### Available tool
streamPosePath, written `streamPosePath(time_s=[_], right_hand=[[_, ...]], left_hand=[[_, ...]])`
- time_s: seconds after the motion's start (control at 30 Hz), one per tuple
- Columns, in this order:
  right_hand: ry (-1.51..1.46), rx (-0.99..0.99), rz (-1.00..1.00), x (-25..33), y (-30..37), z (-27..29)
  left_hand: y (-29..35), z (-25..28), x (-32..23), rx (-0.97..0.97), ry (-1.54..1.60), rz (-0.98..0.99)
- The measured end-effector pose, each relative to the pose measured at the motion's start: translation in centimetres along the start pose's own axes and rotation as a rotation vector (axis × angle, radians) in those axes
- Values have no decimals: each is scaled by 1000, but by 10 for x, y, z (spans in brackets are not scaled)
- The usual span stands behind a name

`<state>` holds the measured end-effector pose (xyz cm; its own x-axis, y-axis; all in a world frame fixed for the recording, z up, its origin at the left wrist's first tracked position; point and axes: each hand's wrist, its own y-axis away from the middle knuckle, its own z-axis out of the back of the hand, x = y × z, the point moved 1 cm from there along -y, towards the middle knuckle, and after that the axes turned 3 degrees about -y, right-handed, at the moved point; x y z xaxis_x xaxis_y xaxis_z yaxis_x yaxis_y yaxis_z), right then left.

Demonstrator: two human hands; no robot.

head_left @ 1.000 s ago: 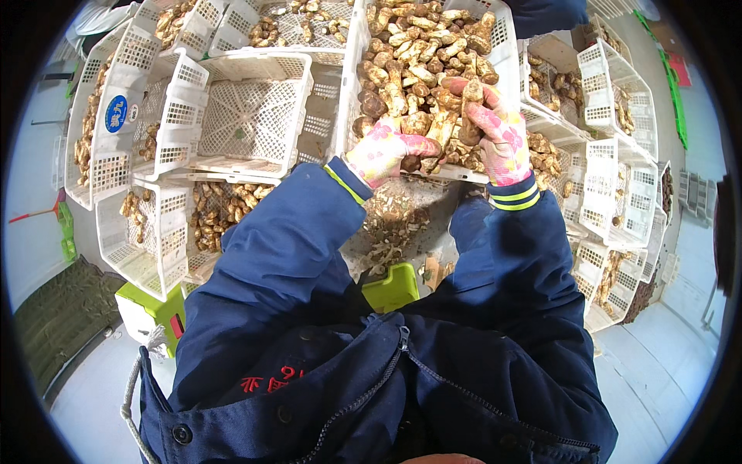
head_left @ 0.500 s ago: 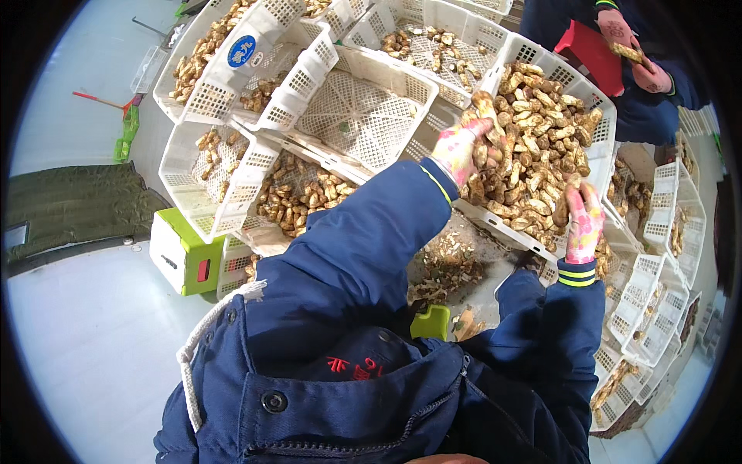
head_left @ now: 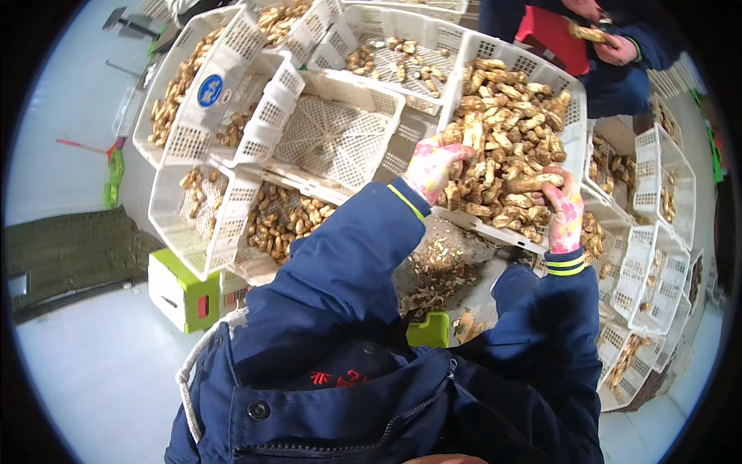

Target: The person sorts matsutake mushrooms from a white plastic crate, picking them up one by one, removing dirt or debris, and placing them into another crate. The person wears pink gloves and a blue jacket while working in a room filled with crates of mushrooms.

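Both my hands wear pink-and-white patterned gloves and reach over a white perforated crate (head_left: 573,147) heaped with brown-and-cream mushrooms (head_left: 514,116). At the crate's left side, my left hand (head_left: 430,168) has its thumb and fingers closed on a pale, upright mushroom (head_left: 472,133); the grip is partly hidden. My right hand (head_left: 566,215), near the front right corner, grips a long mushroom (head_left: 532,182) lying sideways over the heap, its fingers round the right end.
An open crate (head_left: 340,139) stands left of the heap, among other crates of mushrooms. Trimmings (head_left: 437,271) litter the floor below, by a green object (head_left: 429,330). A green-and-white box (head_left: 184,290) sits left. Across from me, a person (head_left: 618,50) holds a mushroom beside a red container (head_left: 553,40).
The view has shifted, so the crates appear further left. My right hand now grips a long mushroom lying sideways. The mushroom at my left hand sits lower against the heap.
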<state>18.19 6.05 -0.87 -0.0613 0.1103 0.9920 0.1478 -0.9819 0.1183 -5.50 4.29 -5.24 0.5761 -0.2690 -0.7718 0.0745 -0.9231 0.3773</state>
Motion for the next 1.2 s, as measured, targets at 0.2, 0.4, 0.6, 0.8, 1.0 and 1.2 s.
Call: streamPosePath(time_s=[0.2, 0.4, 0.6, 0.8, 1.0, 1.2], right_hand=[[-59, -2, -80, -2, -2, 10], [8, -5, -64, 8, 3, 9], [156, 6, 6, 3, 5, 6], [85, 54, -49, -2, 1, 3], [69, 61, -75, -4, 0, 4], [18, 55, -91, 1, 1, 1]], left_hand=[[-4, 4, 5, -6, -22, 115], [4, -7, -1, 95, 86, 224], [4, -3, 2, 17, 68, 142], [3, -4, 0, -32, -72, 116], [15, -14, -15, -9, -37, 95], [8, -9, -4, -46, 73, 96]])
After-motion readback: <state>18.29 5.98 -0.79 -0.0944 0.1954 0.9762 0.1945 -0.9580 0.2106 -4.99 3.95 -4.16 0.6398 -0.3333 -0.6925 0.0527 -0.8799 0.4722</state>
